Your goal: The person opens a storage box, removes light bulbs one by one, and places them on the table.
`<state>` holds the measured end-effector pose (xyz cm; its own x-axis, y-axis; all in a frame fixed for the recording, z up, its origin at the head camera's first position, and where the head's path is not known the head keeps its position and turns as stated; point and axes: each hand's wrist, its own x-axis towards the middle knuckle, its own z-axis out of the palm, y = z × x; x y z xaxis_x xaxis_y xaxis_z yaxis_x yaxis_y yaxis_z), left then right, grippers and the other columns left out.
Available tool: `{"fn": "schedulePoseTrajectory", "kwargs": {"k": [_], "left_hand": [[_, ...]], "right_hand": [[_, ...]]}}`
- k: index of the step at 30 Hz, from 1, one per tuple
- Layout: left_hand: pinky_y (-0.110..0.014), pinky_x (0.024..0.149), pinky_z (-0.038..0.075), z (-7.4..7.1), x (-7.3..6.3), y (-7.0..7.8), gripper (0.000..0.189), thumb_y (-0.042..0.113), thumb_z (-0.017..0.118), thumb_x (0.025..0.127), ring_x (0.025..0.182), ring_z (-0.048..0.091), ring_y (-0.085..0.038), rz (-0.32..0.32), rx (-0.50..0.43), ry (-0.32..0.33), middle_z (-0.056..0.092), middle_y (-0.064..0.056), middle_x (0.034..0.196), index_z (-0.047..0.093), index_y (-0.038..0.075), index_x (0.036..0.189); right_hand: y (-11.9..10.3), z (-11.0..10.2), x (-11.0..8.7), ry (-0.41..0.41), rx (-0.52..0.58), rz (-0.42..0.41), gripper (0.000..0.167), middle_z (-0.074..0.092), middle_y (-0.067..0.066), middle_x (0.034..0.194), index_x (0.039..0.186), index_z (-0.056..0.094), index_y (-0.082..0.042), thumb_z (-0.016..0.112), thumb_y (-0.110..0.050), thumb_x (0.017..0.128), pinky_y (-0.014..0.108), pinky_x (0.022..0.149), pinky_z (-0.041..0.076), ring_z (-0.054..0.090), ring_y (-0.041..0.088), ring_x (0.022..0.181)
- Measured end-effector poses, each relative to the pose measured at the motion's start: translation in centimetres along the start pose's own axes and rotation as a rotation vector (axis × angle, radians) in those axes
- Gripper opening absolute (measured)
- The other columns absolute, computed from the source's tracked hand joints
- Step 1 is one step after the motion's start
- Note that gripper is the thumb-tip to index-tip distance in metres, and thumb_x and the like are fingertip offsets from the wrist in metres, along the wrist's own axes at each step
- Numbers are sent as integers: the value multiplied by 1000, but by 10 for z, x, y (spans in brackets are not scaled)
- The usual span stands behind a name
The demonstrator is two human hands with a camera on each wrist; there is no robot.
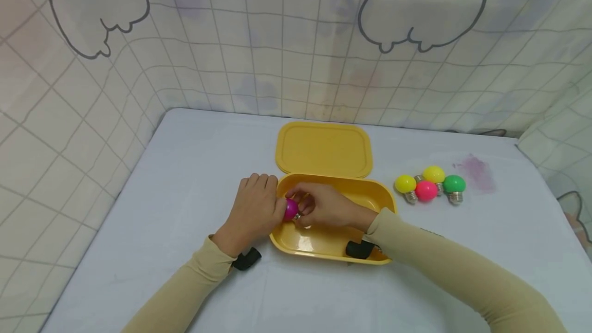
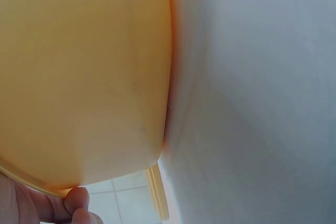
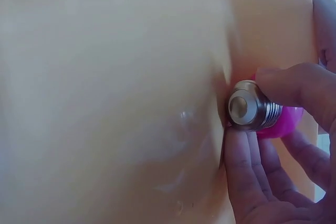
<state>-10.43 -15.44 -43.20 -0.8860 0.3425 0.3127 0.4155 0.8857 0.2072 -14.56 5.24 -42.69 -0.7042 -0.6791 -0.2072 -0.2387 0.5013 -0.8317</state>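
My right hand (image 1: 326,205) pinches a magenta light bulb (image 1: 291,210) over the left end of a yellow plastic box (image 1: 319,245). In the right wrist view, the thumb and fingers hold the bulb by its magenta globe, with the silver screw base (image 3: 247,106) pointing into the box. My left hand (image 1: 256,207) grips the box's left rim, its thumb side close to the bulb. From the left wrist, curled fingers (image 2: 77,200) show at the rim beside the outer wall of the box. Part of the bulb is hidden behind the fingers.
The yellow lid (image 1: 324,149) lies flat behind the box. To the right sit bulbs: a yellow one (image 1: 405,183), another yellow one (image 1: 433,174), a pink one (image 1: 426,191) and a green one (image 1: 455,184). A patterned curtain (image 1: 314,66) borders the white table.
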Motion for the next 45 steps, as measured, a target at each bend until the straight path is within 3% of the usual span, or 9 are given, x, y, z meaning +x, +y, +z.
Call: {"fn": "schedulePoseTrajectory", "kwargs": {"k": [12, 24, 33, 45], "left_hand": [[-38, 74, 35, -2, 1, 3, 20, 23, 54, 92, 75, 41, -25, -4, -1, 1, 44, -5, 74, 50, 5, 85], [-37, 73, 34, -1, 1, 3, 19, 23, 53, 91, 74, 41, -24, 5, 5, 19, 45, -6, 73, 49, 6, 84], [-38, 75, 35, -2, 0, 3, 17, 22, 53, 92, 76, 41, -25, 0, 6, -8, 46, -6, 75, 51, 6, 86], [-36, 73, 33, 2, -1, 1, 17, 21, 55, 91, 74, 40, -24, 7, 18, 16, 43, -5, 72, 50, 6, 84]], "right_hand": [[-3, -4, -5, -43, -87, -19, 49, 68, 2, 114, 126, 64, -14, 83, -10, 81, 22, 86, 56, 64, 13, 94], [-5, -9, -11, -59, -80, -14, 48, 66, 2, 116, 126, 63, -15, 81, -8, 82, 22, 86, 55, 62, 14, 97], [-8, -17, -16, -38, -67, -11, 47, 67, 4, 118, 124, 64, -16, 82, -11, 81, 25, 90, 56, 64, 15, 98], [-12, -28, -29, 4, -49, -28, 47, 66, 6, 120, 126, 63, -15, 77, -8, 82, 30, 94, 57, 65, 15, 100]]}}
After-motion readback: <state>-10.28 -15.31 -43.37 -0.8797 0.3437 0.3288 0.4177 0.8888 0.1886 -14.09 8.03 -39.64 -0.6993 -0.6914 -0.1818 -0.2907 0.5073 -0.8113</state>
